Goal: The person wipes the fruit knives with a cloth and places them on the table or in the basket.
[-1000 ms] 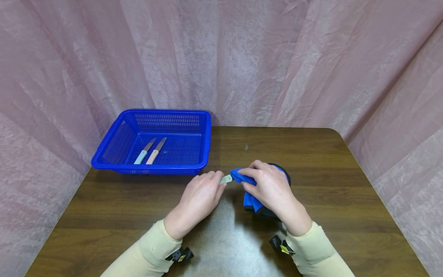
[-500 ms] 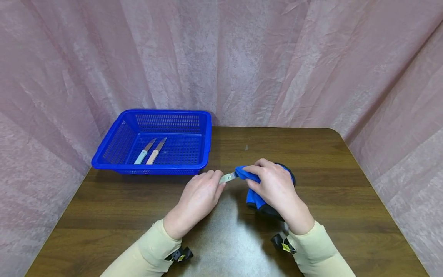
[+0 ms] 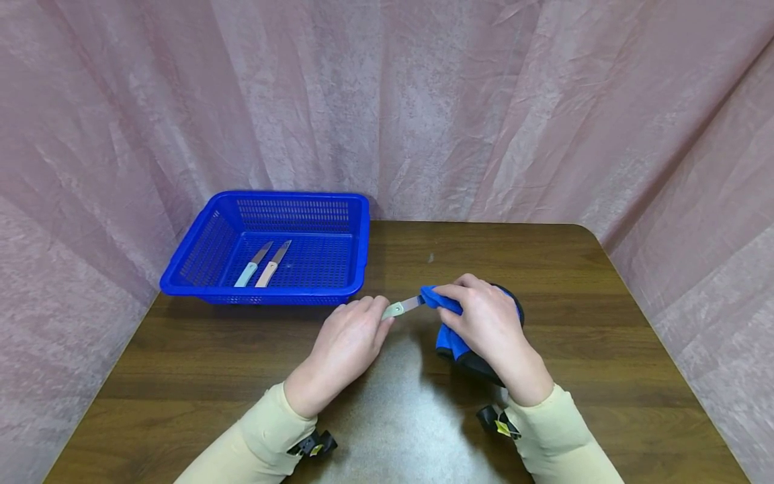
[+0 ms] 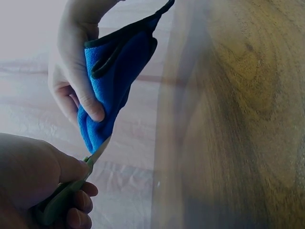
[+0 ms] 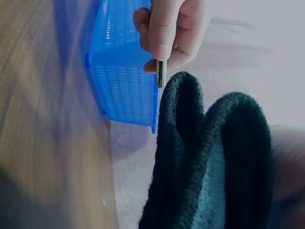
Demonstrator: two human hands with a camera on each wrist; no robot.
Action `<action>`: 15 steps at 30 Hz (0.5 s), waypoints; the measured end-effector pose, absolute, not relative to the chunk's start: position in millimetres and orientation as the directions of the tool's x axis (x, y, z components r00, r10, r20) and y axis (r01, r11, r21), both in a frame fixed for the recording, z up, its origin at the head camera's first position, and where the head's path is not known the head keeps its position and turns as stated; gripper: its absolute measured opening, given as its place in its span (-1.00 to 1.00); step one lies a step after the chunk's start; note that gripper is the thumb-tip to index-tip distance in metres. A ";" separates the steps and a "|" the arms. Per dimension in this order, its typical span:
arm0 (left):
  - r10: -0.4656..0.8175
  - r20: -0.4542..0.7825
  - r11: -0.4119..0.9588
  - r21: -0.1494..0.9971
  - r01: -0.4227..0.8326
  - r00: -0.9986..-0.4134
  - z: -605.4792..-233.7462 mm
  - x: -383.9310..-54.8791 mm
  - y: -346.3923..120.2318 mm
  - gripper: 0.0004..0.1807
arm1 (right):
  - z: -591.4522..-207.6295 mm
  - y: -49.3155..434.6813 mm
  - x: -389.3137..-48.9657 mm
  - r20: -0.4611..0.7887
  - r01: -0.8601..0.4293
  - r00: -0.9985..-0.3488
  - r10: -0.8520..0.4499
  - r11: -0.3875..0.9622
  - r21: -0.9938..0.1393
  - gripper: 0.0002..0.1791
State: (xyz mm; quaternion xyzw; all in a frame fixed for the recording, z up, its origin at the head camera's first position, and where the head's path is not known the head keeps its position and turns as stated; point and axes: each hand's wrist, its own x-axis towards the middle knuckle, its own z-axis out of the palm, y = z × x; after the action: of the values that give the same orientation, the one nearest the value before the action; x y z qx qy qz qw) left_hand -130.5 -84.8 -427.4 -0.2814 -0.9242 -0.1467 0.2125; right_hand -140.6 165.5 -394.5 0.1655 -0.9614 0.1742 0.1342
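My left hand point(image 3: 347, 346) grips the pale green handle of a small knife point(image 3: 397, 309), its blade pointing right. A blue cloth point(image 3: 450, 339) with black edging is folded over the outer part of the blade, and the bare steel shows between cloth and handle. My right hand point(image 3: 484, 323) pinches the cloth around the blade from above. In the left wrist view the thumb presses on the cloth point(image 4: 112, 81) and the tip of the knife point(image 4: 101, 150) is hidden inside it. Folded black edges of the cloth point(image 5: 214, 138) fill much of the right wrist view.
A blue plastic basket point(image 3: 266, 292) stands at the back left of the wooden table point(image 3: 544, 269). Inside it lie two knives side by side, a knife with a pale blue handle point(image 3: 246, 274) and a knife with a peach handle point(image 3: 267, 273). A pink curtain point(image 3: 387, 107) hangs behind.
My right hand and the cloth have slid to the right along the blade, away from the handle, so more bare blade shows. The left hand has hardly moved.
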 end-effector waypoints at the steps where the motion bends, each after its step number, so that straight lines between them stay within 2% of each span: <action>1: 0.457 0.478 0.798 0.152 0.583 -0.750 -427.5 -130.4 -84.8 -0.80 | -394.4 165.9 -140.8 0.314 -0.360 -0.911 -0.267 0.885 -0.294 -0.65; 15: 0.450 0.467 0.804 0.159 0.574 -0.761 -423.9 -129.4 -85.2 -0.80 | -392.2 171.1 -143.1 0.290 -0.316 -0.930 -0.228 0.897 -0.310 -0.64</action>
State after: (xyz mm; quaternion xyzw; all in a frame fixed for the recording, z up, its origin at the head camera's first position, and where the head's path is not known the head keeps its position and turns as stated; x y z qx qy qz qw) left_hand -129.4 -85.2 -423.9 -0.2763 -0.9266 -0.1480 0.2080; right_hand -143.1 171.1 -392.2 0.1408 -0.9659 0.1786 0.1239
